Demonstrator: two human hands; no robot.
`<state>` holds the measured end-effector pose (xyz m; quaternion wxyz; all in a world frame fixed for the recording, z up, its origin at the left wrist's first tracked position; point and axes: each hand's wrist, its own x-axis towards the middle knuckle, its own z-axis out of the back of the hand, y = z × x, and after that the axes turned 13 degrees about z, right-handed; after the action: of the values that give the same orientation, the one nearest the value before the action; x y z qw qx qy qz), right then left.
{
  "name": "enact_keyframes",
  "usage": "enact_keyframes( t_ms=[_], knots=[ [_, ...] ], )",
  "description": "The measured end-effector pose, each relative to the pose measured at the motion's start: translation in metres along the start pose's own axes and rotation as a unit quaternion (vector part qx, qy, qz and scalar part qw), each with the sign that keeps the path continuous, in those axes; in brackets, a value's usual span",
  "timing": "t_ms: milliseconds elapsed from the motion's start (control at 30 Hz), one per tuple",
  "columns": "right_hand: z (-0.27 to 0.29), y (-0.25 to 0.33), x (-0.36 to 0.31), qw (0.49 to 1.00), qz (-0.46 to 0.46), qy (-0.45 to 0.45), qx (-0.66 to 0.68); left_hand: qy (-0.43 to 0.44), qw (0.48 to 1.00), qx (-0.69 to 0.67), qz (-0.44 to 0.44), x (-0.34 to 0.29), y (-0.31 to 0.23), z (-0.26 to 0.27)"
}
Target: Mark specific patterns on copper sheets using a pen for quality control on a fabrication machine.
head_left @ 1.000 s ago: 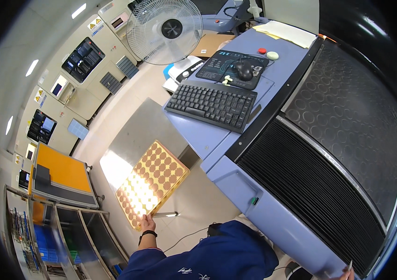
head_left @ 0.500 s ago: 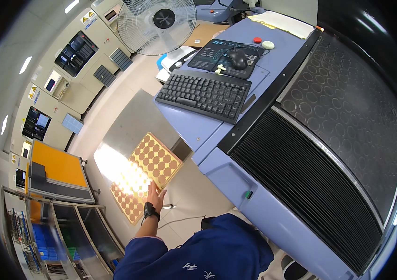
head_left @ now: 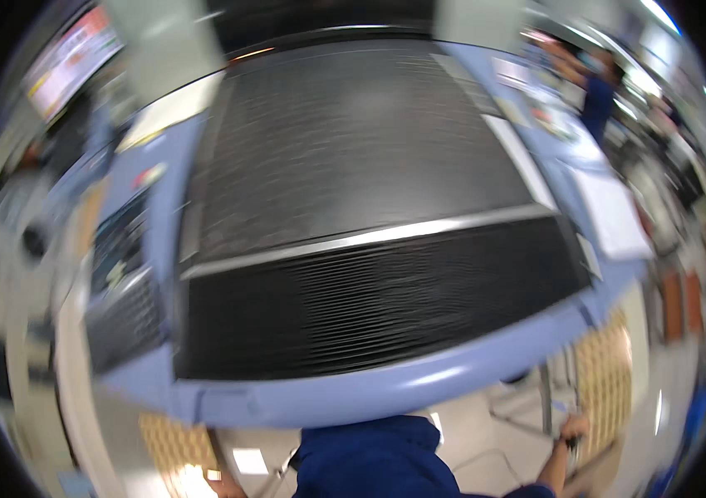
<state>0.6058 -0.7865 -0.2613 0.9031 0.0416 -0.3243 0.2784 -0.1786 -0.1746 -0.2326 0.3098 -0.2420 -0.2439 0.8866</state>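
Note:
My left hand shows only in part at the lower edge, beside a tan panel with rows of round marks. Its fingers are too blurred to read. Over on the right, my right hand is at the inner edge of another tan patterned panel. Something dark shows just below that hand, too smeared to name. Whether either hand grips its panel I cannot tell.
Ahead stands a large blue-grey machine with a black bed and ribbed black bellows. A keyboard sits on its left side, white sheets on its right. Another person is at the far right.
My view has swung right, from the left panel to the machine's front. My left hand, earlier spread on that panel, is now at the lower edge. My right hand has come into view.

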Motion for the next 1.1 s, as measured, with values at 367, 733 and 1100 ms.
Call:
enact_keyframes(
  t_ms=[367, 733, 1100],
  knots=[
    [0.057, 0.046, 0.021, 0.952, -0.244, 0.147, -0.116, 0.067, 0.94, 0.01, -0.335, -0.101, -0.272, 0.019],
    [0.292, 0.076, 0.215, 0.908, -0.317, -0.273, 0.019, 0.09, 0.883, -0.031, -0.46, -0.128, -0.315, 0.023],
    [0.317, 0.295, 0.328, 0.66, -0.14, -0.388, 0.629, 0.1, 0.852, -0.115, -0.5, -0.108, -0.315, 0.009]
  ],
)
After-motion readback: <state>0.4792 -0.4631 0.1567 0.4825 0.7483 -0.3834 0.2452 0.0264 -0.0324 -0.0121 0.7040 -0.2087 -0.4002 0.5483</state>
